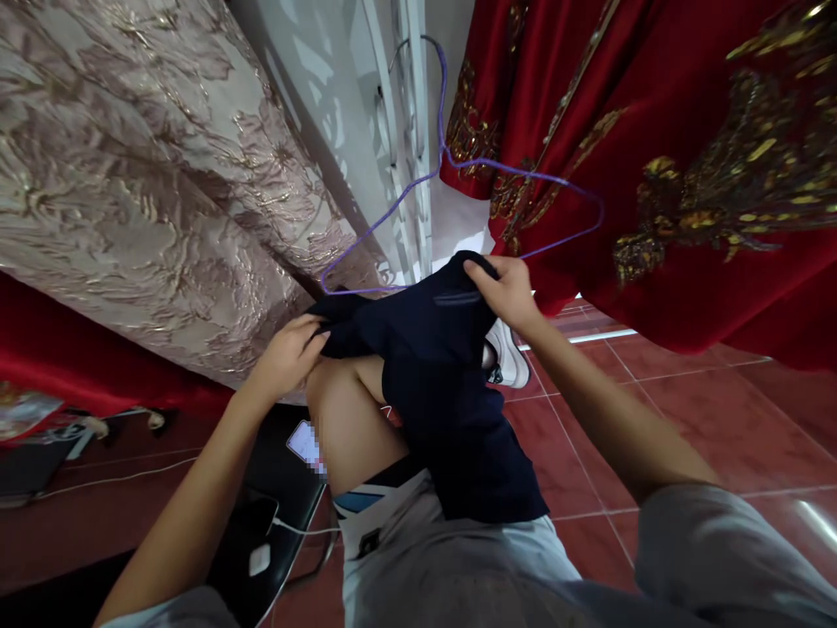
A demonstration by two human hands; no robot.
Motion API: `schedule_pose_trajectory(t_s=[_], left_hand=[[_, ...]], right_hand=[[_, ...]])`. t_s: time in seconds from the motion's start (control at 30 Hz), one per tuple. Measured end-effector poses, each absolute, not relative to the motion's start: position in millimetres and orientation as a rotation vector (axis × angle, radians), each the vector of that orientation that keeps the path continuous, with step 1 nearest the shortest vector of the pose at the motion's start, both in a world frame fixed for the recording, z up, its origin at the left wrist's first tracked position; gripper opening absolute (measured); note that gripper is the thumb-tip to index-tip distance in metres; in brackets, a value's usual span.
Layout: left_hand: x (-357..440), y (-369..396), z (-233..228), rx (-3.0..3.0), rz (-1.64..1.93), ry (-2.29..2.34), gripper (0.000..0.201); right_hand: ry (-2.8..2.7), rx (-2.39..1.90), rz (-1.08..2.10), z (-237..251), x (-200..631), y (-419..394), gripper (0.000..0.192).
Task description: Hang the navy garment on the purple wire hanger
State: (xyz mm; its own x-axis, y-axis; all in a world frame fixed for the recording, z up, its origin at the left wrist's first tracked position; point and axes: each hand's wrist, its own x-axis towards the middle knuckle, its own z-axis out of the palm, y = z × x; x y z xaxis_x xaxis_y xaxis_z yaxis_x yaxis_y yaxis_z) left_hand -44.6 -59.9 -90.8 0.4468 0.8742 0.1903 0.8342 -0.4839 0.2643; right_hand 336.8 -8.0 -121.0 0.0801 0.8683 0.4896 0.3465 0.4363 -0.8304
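Observation:
A dark navy garment [451, 366] is spread across my lap, its lower part draped over my thigh; I cannot tell whether it is trousers or shorts. My left hand [288, 356] pinches one corner of the cloth near my knee. On the other side, my right hand [503, 286] grips its upper edge, thumb on top, close to a short pale line on the fabric. Just beyond the cloth a purple wire hanger [484, 162] hangs by its hook on a white metal rack [413, 131]. Part of its bottom bar is hidden behind the garment.
Pinkish embossed fabric [150, 174] hangs at the left, and red cloth with gold sequins [588, 131] at the right. Beside my leg a black bench [261, 471] carries a phone [304, 443], a white case [260, 559] and a cable. Red tiles [588, 436] cover the floor.

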Motion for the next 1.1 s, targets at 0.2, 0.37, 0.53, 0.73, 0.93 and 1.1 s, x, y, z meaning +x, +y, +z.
schedule_pose_trajectory(t_s=[0.2,0.37,0.53,0.73,0.93,1.1], left_hand=[[-6,-49,-50,2.565,1.077,1.493,0.016],[46,-23,-26,2.58,1.163,1.354,0.01],[60,-13,-23,2.578,1.281,1.237,0.041],[39,-11,-8,2.598,1.297,1.3,0.03],[32,-6,3,2.565,1.388,1.347,0.015],[38,8,0,2.344,1.604,1.297,0.024]], right_hand=[[-1.562,-1.17,0.526,-92,360,-43,0.049],[-1.63,-1.162,0.642,-95,344,-55,0.05],[-1.715,-1.048,0.501,-92,354,-72,0.028],[-1.404,-1.027,0.215,-74,400,-98,0.081],[-1.613,-1.217,0.296,-37,440,-95,0.035],[-1.524,-1.15,0.512,-15,439,-61,0.054]])
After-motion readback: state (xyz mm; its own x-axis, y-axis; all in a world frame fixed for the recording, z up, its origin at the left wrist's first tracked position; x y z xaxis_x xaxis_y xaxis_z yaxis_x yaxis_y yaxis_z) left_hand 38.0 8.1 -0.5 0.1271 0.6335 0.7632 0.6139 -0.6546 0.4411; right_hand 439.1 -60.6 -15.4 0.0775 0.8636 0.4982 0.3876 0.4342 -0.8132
